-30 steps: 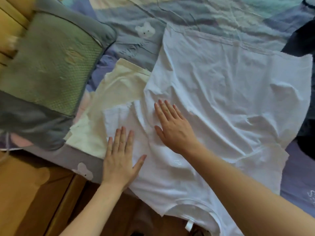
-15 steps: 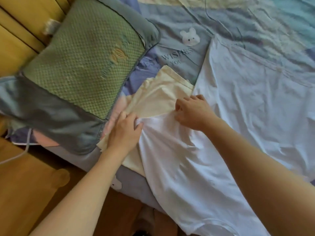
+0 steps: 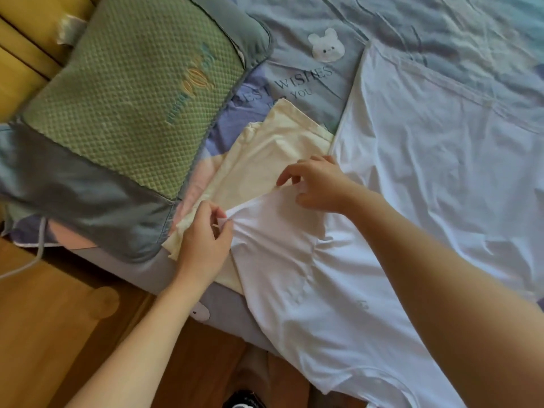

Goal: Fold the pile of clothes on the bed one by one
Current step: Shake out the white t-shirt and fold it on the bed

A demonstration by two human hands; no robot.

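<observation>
Your T-shirt lies spread flat on the bed sheet, filling the right and middle of the bed, its collar end at the near edge, its hem at the far side. Left of it, partly under its sleeve, lies a second garment. The sleeve edge overlaps that garment's near part. Your left hand pinches the sleeve at its left corner; your right hand pinches the same edge further right and farther away. The pillow sits far left on the bed, just beside the second garment. A cable hangs near the pillow's near-left corner, over the floor, which lies nearest you.
</observation>
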